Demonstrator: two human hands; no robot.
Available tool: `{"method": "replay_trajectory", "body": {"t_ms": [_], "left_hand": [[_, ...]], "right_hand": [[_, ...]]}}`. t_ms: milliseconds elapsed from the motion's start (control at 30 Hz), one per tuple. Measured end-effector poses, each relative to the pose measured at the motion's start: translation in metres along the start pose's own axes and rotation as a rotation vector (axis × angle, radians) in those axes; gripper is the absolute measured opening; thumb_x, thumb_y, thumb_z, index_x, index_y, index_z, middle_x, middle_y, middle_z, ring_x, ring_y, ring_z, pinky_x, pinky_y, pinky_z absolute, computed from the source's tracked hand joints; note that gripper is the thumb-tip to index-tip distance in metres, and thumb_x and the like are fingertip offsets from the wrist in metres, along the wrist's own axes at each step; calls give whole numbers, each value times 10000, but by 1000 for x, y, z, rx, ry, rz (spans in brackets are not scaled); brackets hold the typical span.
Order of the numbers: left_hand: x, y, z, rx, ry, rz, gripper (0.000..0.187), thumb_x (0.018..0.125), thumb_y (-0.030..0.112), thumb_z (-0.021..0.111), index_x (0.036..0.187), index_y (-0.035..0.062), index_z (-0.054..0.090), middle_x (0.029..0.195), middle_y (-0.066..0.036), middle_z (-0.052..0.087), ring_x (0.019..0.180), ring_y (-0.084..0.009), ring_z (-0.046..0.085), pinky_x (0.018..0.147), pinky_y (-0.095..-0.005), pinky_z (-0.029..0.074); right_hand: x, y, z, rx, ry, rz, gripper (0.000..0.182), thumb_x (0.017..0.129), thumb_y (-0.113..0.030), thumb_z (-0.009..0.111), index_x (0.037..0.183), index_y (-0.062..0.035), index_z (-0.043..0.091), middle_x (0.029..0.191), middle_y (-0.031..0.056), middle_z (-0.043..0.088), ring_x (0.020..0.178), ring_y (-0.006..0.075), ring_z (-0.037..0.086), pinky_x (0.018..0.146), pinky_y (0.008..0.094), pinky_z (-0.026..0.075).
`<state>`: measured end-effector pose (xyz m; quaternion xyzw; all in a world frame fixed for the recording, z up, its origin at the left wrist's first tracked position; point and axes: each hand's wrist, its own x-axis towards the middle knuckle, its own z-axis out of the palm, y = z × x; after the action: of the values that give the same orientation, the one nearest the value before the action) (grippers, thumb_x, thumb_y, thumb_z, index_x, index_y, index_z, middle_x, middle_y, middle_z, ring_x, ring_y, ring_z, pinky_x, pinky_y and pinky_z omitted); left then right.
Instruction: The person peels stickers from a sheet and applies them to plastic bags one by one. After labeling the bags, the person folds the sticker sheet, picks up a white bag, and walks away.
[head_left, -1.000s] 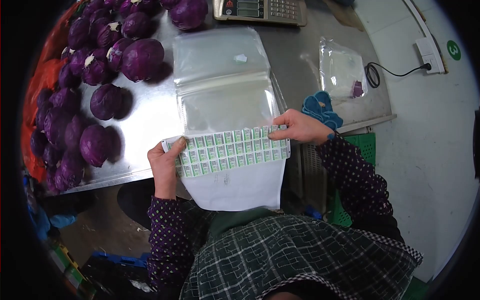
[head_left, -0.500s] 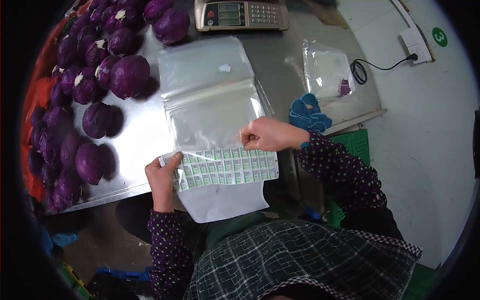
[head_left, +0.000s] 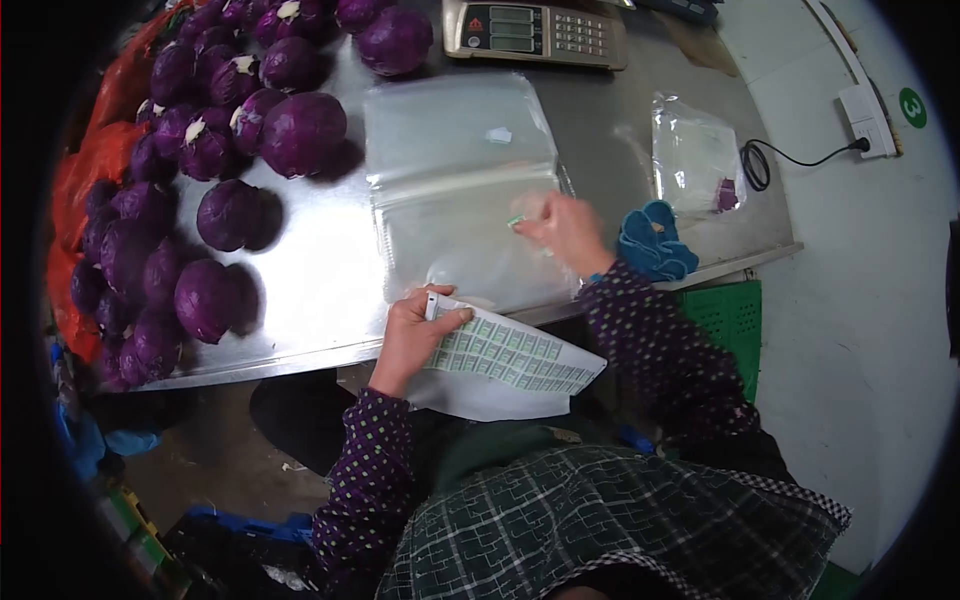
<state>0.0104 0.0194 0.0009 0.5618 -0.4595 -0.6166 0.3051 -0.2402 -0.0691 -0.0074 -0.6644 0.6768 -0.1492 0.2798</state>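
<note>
My left hand (head_left: 412, 335) pinches the left corner of a sheet of small green and white labels (head_left: 515, 350) in front of the table edge. White paper (head_left: 490, 400) lies under that sheet. Above the clear plastic bags (head_left: 465, 230) is my right hand (head_left: 568, 235), slightly blurred, with a small green and white label (head_left: 516, 221) held at its fingertips. The bags lie flat on the metal table, one row behind another, and a small white piece (head_left: 498, 135) shows on the farther part.
Many purple cabbages (head_left: 303, 134) cover the table's left side beside red netting (head_left: 95, 180). A scale (head_left: 535, 33) stands at the back. To the right are a blue cloth item (head_left: 655, 243), another clear bag (head_left: 690, 150), a black cable (head_left: 757, 165) and a green crate (head_left: 725, 320).
My right hand has risen off the label sheet to above the bags, carrying a label. The sheet has tilted in my left hand. The whole view has shifted.
</note>
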Motion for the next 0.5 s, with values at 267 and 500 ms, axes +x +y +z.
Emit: {"method": "replay_trajectory", "body": {"t_ms": [267,500], "left_hand": [[-23,16,0,93,-99,88,208,769,139,766,885,-14,688,778,-44,672,671,-83,596,614,-254,491],[-24,18,13,28,-190,-11,184,755,145,774,787,-17,691,700,-70,635,646,-105,598,577,-287,464]], "right_hand": [[-27,-1,21,-46,-266,-359,412,769,-430,721,918,-75,576,642,116,612,617,287,639,561,422,459],[-42,-26,12,-167,-231,-375,254,826,-297,678,807,-52,615,633,94,620,588,265,607,552,358,449]]}}
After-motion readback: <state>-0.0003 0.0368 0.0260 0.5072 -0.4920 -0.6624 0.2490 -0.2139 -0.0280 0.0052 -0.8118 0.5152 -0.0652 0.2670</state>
